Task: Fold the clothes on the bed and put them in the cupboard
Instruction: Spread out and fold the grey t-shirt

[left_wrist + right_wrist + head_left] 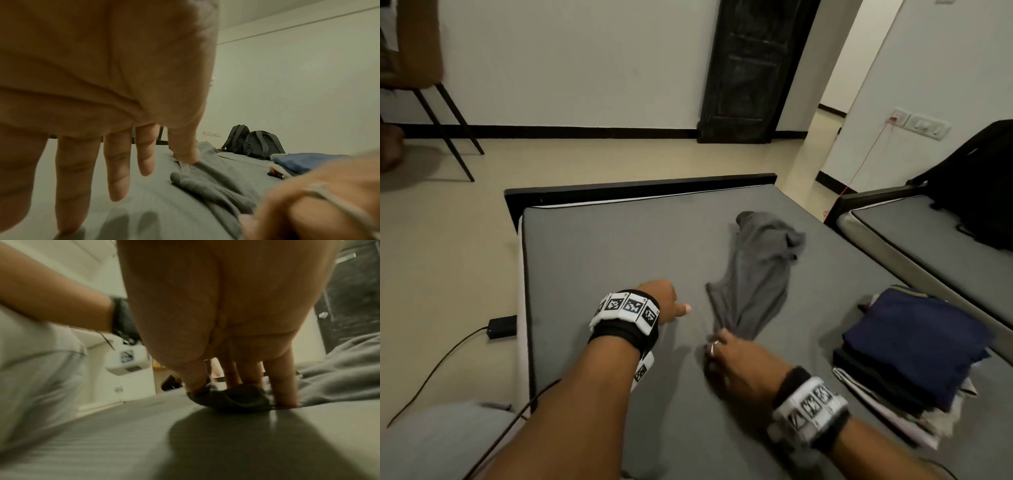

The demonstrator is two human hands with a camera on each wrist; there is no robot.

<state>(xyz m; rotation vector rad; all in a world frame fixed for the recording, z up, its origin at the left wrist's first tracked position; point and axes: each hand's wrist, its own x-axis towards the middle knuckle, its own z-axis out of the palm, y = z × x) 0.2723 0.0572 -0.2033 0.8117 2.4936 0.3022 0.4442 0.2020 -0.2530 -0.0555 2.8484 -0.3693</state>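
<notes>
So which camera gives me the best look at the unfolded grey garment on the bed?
The head view: it shows the whole grey garment lying crumpled on the bed, with the right hand at its near end. The left wrist view shows only its near folds, from low down. The right wrist view shows a blurred bunch under the fingers.

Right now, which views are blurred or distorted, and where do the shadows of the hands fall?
Head view: mostly sharp, walls bent by the wide lens; the right hand is slightly smeared. Left wrist view: the left hand is clear, its finger shadows lie on the bed; the right hand is a blur at the lower right. Right wrist view: soft all over, a dark hand shadow under the grey garment.
</notes>
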